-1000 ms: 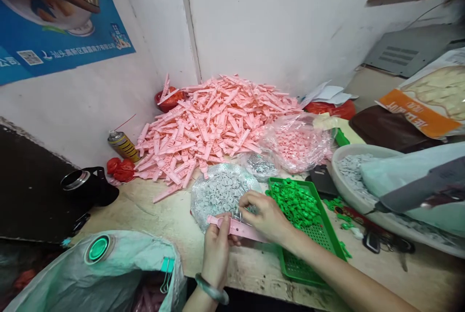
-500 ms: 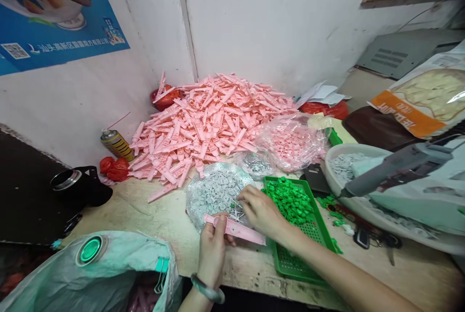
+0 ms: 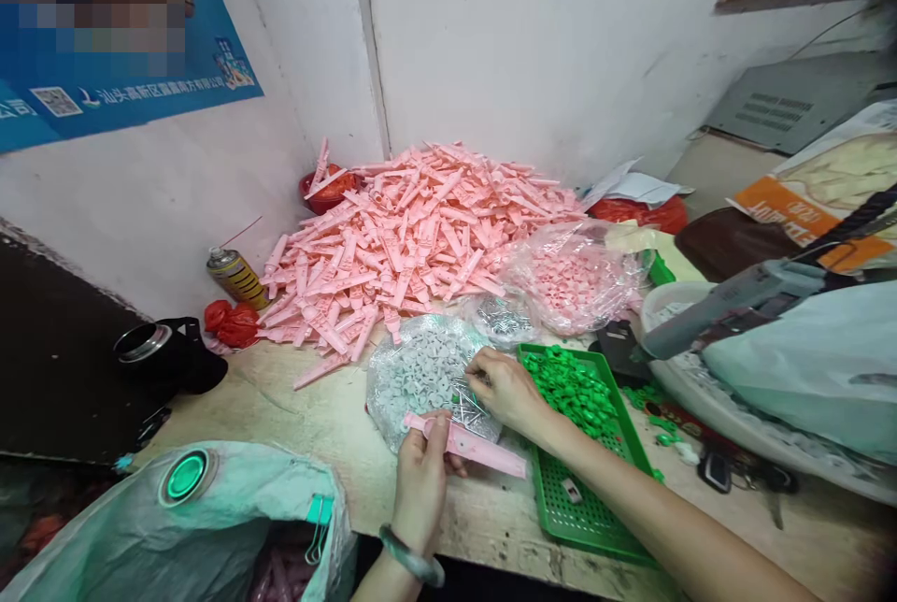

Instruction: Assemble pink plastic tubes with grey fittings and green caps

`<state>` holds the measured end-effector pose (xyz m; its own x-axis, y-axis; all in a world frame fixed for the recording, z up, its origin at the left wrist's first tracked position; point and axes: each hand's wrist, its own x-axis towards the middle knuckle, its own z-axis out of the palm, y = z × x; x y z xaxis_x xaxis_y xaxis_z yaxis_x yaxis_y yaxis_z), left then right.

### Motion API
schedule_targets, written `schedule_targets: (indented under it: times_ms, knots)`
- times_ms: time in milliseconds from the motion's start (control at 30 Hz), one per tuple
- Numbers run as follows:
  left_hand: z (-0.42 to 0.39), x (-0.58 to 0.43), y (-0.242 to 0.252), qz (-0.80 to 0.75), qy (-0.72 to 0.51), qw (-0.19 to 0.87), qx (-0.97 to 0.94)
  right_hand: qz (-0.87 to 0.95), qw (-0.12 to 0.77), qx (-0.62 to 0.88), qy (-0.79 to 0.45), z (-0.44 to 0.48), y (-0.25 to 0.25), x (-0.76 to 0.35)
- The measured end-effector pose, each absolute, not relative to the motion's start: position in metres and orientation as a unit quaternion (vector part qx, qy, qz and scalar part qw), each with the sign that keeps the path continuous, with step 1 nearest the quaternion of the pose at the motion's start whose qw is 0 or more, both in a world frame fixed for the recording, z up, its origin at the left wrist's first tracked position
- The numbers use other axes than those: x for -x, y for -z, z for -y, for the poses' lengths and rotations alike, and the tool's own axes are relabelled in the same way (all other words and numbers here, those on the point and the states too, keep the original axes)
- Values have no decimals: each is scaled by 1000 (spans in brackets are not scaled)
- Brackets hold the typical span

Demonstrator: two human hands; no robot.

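My left hand (image 3: pixel 421 471) is closed around a long pink plastic piece (image 3: pixel 483 451), held flat above the table's front part. The piece tapers toward its left end, and its wide end points right. My right hand (image 3: pixel 508 387) is pinched over the right side of a clear plastic bag (image 3: pixel 378 401) spread on the table. Whatever its fingertips hold is hidden. Small light-grey plastic parts (image 3: pixel 427 364) fill the bag's left and middle. Thin metal pins (image 3: pixel 468 410) lie at its right, just beside my right fingertips.
Behind is a big heap of pink pieces (image 3: pixel 420 237). A green tray (image 3: pixel 595 537) of green parts (image 3: pixel 571 387) lies under my right forearm. At right, a grey corded tool (image 3: pixel 735 303) hangs over a white basin (image 3: pixel 771 438). An open sack (image 3: pixel 231 480) stands front left.
The whole view has shifted slightly, so things sit further right. My right fingers have drawn closer together over the pins. The grey tool has swung left. My left hand keeps its hold.
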<state>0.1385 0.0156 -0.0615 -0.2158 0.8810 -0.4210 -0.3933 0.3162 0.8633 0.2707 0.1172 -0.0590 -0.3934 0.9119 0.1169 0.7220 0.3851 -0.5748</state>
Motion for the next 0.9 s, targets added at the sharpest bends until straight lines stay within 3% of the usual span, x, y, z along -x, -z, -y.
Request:
schedule_targets:
  times_ms: [233,533,700,800,900]
  knots:
    - [-21,-144,68,-546,-552,580,-246,773,359,380,-359,-64,39,-280]
    - [-18,-152,66,-549,-539,561,-306,804,423,339,-245,-43,45,-283]
    - [-16,-149,56,-581,-541,531,-297,857,379,313,-157,-22,37,-280]
    - [-15,-143,55,-593,-560,506,-281,861,342,318,-202,-20,30,-279]
    - [-14,-137,58,-597,-553,517,-266,828,240,449,-235,-45,30,-277]
